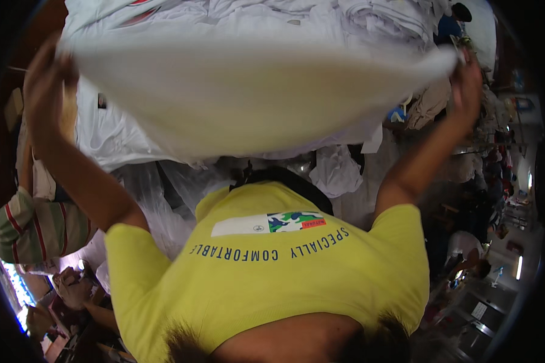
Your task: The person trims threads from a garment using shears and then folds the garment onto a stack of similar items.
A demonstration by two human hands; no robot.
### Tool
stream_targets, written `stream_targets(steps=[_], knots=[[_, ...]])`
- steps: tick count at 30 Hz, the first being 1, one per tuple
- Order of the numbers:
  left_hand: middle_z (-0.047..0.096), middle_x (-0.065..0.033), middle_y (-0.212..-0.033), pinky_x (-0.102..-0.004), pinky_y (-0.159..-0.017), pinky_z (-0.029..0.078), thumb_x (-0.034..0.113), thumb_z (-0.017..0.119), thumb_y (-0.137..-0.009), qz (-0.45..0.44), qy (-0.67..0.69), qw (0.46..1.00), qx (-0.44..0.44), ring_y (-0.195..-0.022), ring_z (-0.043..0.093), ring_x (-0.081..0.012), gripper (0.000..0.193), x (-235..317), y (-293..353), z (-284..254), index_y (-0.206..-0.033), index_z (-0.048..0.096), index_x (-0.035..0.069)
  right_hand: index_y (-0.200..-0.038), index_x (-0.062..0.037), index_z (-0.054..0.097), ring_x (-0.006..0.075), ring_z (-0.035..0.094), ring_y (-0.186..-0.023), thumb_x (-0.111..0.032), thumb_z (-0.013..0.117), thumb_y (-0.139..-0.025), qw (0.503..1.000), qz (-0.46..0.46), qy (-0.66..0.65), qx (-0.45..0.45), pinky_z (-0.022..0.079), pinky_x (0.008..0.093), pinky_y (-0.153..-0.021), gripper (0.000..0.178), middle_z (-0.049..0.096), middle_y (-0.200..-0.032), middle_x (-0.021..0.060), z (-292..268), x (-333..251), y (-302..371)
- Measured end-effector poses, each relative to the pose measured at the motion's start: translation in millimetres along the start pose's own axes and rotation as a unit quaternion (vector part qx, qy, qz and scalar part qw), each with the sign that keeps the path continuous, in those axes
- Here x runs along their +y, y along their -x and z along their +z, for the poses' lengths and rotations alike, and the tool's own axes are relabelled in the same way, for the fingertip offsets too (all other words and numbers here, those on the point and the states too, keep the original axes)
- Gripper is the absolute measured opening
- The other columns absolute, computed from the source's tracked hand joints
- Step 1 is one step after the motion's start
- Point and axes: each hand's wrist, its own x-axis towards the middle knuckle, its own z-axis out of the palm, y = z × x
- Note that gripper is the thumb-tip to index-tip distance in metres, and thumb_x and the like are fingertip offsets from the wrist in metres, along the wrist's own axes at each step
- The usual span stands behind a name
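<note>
One cloth [248, 103] spread midair, left hand [44, 88] and right hand [466, 85] pinching opposite ends; not laid down yet. White pile [381, 18] beyond; done count unclear.

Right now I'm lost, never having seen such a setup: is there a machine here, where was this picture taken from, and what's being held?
No machine, just a person's bare hands. A wide camera worn on the head looks down, so the yellow shirt fills the bottom and edges look bent. The left hand and right hand, far apart, hold a pale cloth spread between them, blurred. Under and beyond it lie white garments.
</note>
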Motion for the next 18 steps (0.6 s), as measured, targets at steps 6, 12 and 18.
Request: stream_targets(steps=[6,12,18], knots=[[0.052,-0.017,-0.1,-0.0384,-0.071,0.047,-0.004,0.057,-0.076,0.045,0.096,0.98,0.169,-0.087,0.053,-0.0285,0.049,-35,-137,85,-0.121,0.038,-0.004,-0.119,-0.0067,0.039,0.0154,0.056,-0.075,0.004,0.054,-0.075,0.957,-0.248,0.14,0.055,0.047,0.0242,-0.064,0.048,0.053,-0.1,0.0102,63,101,-144],[0.056,-0.0185,-0.108,-0.0353,-0.086,0.04,0.034,0.067,-0.075,-0.055,-0.215,0.973,0.069,-0.104,0.052,-0.0289,0.057,-172,-17,135,-0.118,0.051,-0.001,-0.11,-0.0056,0.053,0.0244,0.055,-0.082,-0.016,0.066,-0.077,0.924,-0.212,0.3,-0.107,0.044,0.0318,-0.071,0.036,0.057,-0.097,0.0118,79,185,-6],[0.055,-0.0031,-0.089,-0.0197,-0.067,0.041,0.022,0.066,-0.08,-0.249,0.008,0.955,0.161,-0.078,0.049,-0.0074,0.042,-179,119,189,-0.111,0.054,-0.004,-0.113,-0.006,0.054,0.0163,0.052,-0.083,-0.016,0.072,-0.07,0.964,0.033,0.254,-0.069,0.043,0.0276,-0.074,0.047,0.056,-0.096,0.0062,68,233,131]])
